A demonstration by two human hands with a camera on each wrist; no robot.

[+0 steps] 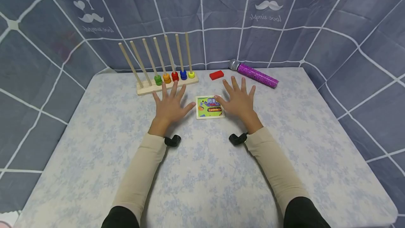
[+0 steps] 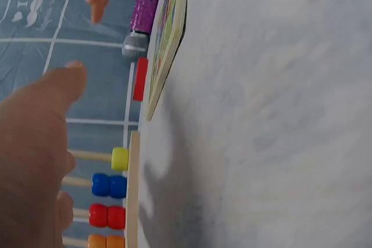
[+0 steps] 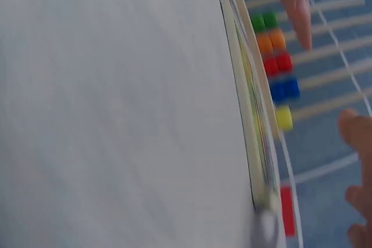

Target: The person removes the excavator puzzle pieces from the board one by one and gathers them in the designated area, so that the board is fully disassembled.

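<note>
A small framed picture puzzle (image 1: 210,107) showing a digger lies flat on the table between the two hands. To its left my left hand (image 1: 170,108) is spread with straight fingers and holds nothing, its thumb near the puzzle's edge. On the other side my right hand (image 1: 238,103) is also spread, its thumb over or beside the puzzle's upper right corner; whether it touches cannot be seen. Beyond the left fingertips stands a wooden peg rack (image 1: 147,88) with tall rods and green, orange, red, blue and yellow beads. In the left wrist view the left hand (image 2: 38,143) appears above the tabletop.
A red block (image 1: 216,75) lies behind the puzzle. Right of it rests a purple glitter microphone (image 1: 257,75) with a silver head. A grey checked cloth (image 1: 227,17) hangs behind and beside the pale patterned table (image 1: 202,178).
</note>
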